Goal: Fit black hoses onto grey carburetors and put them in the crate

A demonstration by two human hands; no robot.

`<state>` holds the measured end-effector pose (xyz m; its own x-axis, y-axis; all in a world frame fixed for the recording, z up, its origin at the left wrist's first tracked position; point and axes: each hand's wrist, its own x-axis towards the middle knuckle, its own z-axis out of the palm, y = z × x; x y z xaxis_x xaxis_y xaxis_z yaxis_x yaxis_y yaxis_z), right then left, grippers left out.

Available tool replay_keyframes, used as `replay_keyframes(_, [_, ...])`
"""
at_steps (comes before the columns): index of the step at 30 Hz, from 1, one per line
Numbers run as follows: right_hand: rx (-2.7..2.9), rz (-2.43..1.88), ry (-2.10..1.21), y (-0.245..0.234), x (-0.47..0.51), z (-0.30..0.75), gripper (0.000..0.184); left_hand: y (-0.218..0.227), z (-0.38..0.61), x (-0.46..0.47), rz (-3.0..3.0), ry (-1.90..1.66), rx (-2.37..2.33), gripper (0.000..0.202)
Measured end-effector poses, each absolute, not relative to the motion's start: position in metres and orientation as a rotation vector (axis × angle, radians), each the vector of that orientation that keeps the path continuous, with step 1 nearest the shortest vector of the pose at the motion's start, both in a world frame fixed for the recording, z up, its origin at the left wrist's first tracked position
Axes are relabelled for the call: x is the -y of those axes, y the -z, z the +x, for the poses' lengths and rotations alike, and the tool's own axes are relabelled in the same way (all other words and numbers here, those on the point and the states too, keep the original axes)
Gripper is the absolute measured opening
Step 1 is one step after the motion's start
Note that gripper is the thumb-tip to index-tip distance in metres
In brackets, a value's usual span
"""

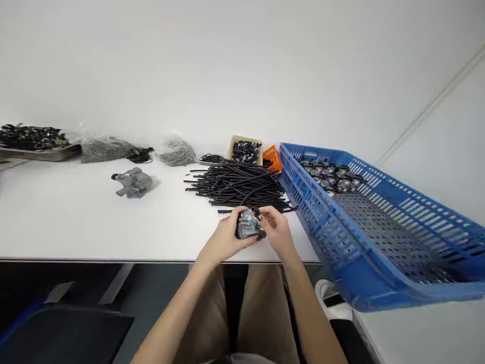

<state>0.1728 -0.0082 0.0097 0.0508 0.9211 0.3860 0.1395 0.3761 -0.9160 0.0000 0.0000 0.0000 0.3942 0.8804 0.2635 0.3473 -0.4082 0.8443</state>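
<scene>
A small grey metal part (248, 226) sits between both of my hands near the front edge of the white table (76, 222). My left hand (224, 237) wraps round its left side. My right hand (277, 230) grips its right side, with the fingertips pinched at the top of the part on a small dark piece I cannot make out. Just behind my hands lies a heap of black tubes (238, 184).
A second grey metal part (132, 183) lies to the left. A blue crate (379, 222) with several metal parts stands at the right. Behind the tubes are a beige bin (245, 149) and an orange bin (273, 157). Bags and a tray (41, 151) line the back left.
</scene>
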Motion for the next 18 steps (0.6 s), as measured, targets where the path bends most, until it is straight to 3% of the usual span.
replay_keyframes(18, [1.296,-1.079,-0.616,-0.003,0.016,0.156,0.016,0.003,-0.002,-0.003,1.95,-0.971,-1.036,0.068])
